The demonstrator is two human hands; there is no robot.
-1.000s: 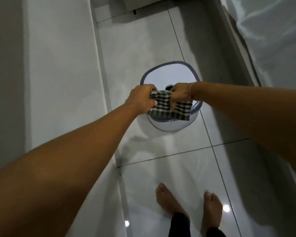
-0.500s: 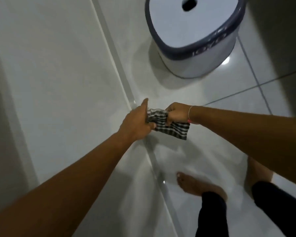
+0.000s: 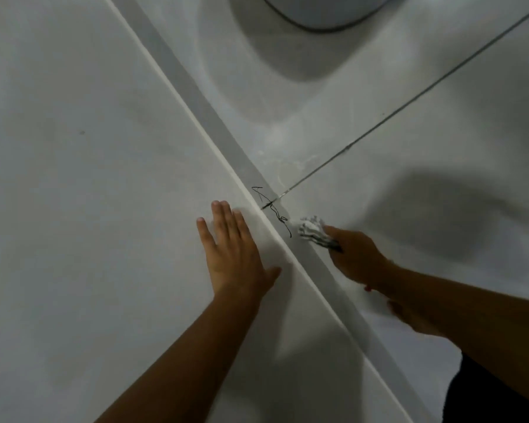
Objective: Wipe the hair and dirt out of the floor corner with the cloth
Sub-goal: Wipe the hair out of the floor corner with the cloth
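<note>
Glossy pale floor tiles (image 3: 379, 96) fill the right and upper frame; a dark grout line (image 3: 409, 100) runs from upper right toward centre; a black hair strand (image 3: 272, 209) curls along the grey skirting strip (image 3: 196, 96) at centre; whitish smears, perhaps dust (image 3: 290, 166), sit just above it; a round stool base (image 3: 318, 22) stands at top centre.

Pale grey wall (image 3: 83, 123) on left, grey skirting strip (image 3: 193, 90), glossy white floor tiles (image 3: 440, 141), dark grout line (image 3: 409, 102), white stool base (image 3: 327, 10) at top, dim light

Two hands (image 3: 231, 254) (image 3: 359, 257), one cloth (image 3: 313, 228), one hair strand (image 3: 272, 209), one stool (image 3: 324, 10).
</note>
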